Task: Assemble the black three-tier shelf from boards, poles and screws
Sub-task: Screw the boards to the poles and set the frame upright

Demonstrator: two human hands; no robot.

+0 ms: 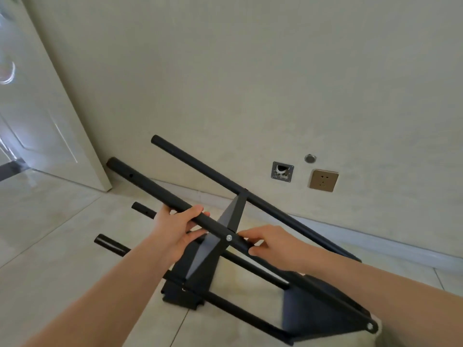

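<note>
**A:** Your forearms fill the bottom of the view, and past them the half-built shelf frame (225, 271) lies tipped on its side on the tiled floor (62, 246), near the wall (250, 71). Two boards look fitted so far: the middle board (203, 256) and the end board (320, 311) by your right arm.

**B:** Which part matters now?

**A:** The near pole (160, 189). Its long axis runs from upper left, by the door (50, 121), down to the lower right, crossing the middle board at a silver screw (229, 237). You hold it on both sides of that screw.

**B:** How do my hands sit?

**A:** Your left hand (175, 229) wraps the pole from below, fingers curled over the top, just up-left of the screw. Your right hand (273, 242) closes round the same pole just down-right of it, thumb underneath. Both grip firmly; neither carries a tool that I can see.

**B:** So which hand goes to the screw?

**A:** Both flank it closely; the left looks slightly nearer. I judge the left should steady the pole along its axis while the right frees itself for the screw. The pole's free end up-left has open holes (130, 175), so the third board seems not yet mounted
</note>
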